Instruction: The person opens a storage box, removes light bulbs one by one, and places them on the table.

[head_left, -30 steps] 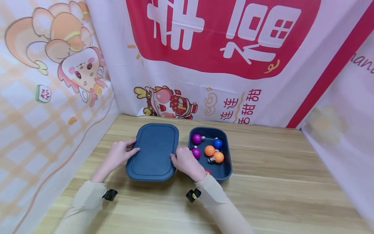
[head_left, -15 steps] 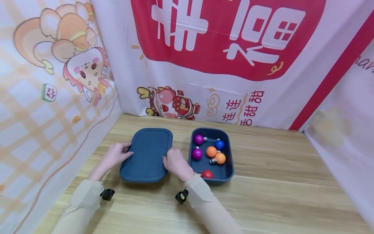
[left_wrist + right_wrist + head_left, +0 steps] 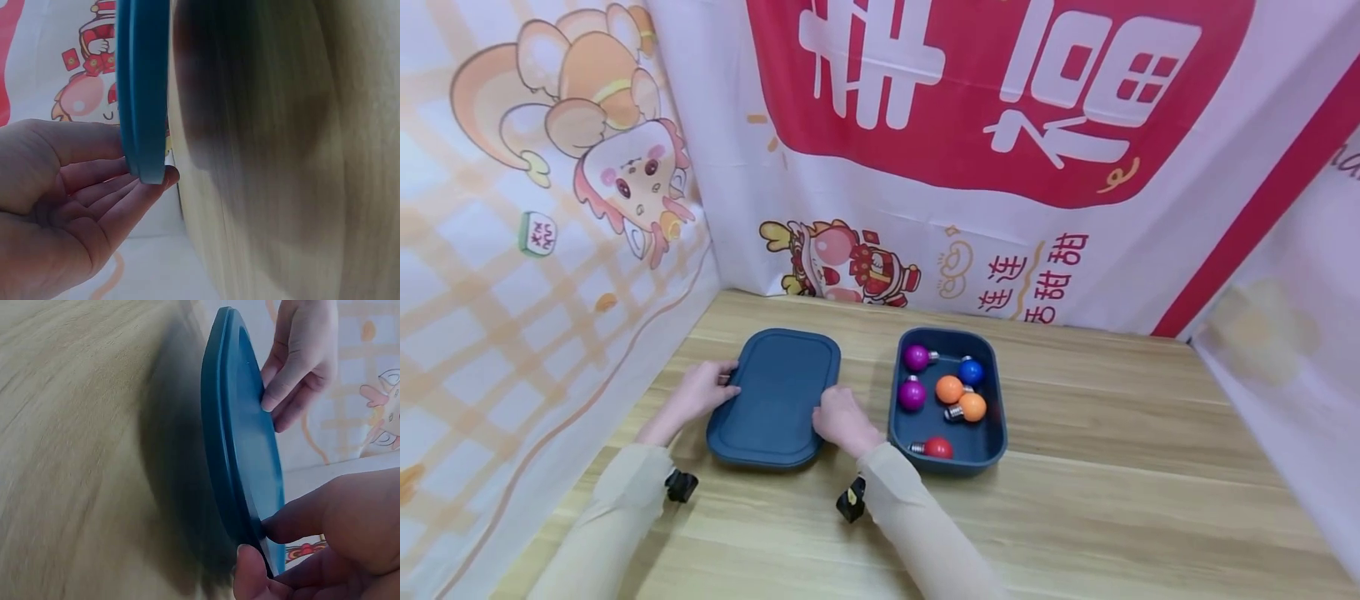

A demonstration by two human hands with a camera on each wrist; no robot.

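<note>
A dark blue lid (image 3: 775,404) with rounded corners is held between my two hands on the left of the table. My left hand (image 3: 700,390) pinches its left edge, thumb on top and fingers beneath. At the opposite edge, my right hand (image 3: 844,419) grips the rim between thumb and curled fingers. The left wrist view has the lid (image 3: 144,94) close over the wood, its shadow on the table. To the right stands a matching box (image 3: 925,427), uncovered. Inside lie two purple bulbs (image 3: 913,395), a blue bulb (image 3: 971,372), two orange bulbs (image 3: 973,407) and a red bulb (image 3: 937,448).
Printed cloth (image 3: 880,167) hangs along the back of the wooden table (image 3: 1097,483). A second patterned cloth (image 3: 550,333) borders the left side, near my left hand. Bare wood extends right of the box and in front of it.
Both hands have carried the lid leftward, away from the box, and lowered it toward the table. The red bulb, mostly covered by my right arm before, now shows fully. The head view has shifted slightly.
</note>
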